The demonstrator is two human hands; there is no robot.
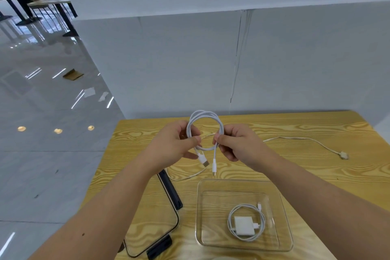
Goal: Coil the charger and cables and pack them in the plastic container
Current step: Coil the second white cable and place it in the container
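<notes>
Above the middle of the wooden table (306,171), at twelve o'clock from the plastic container (198,213), a white cable (203,113) is held up, already wound into a round coil of several turns. The coil is pinched at nine o'clock between the thumb and fingers of the left hand (175,143) and at three o'clock by the right hand (236,143). The two hands are close together, with only the width of the loop between them. Both plug ends (214,168) hang free at six o'clock of the coil, so the tail has not been tucked in.

Inside the container, toward its five o'clock corner, a white charger (242,226) lies flat with a second coiled cable (247,205) ringed around it. That part of the job can be counted as done.

At two o'clock from the container a thin loose cable (291,137) is stretched uncoiled across the table, its connector (343,156) out at three o'clock. A further thin strand is seen at ten o'clock, beneath the hands; whether it belongs to the same lead cannot be told.

At nine o'clock the clear lid (152,228) with dark clips lies off the container.

By this reckoning the task is a little past halfway: one set is packed, one coil is ready to be lowered in, and the loose lead remains to be wound and packed.
</notes>
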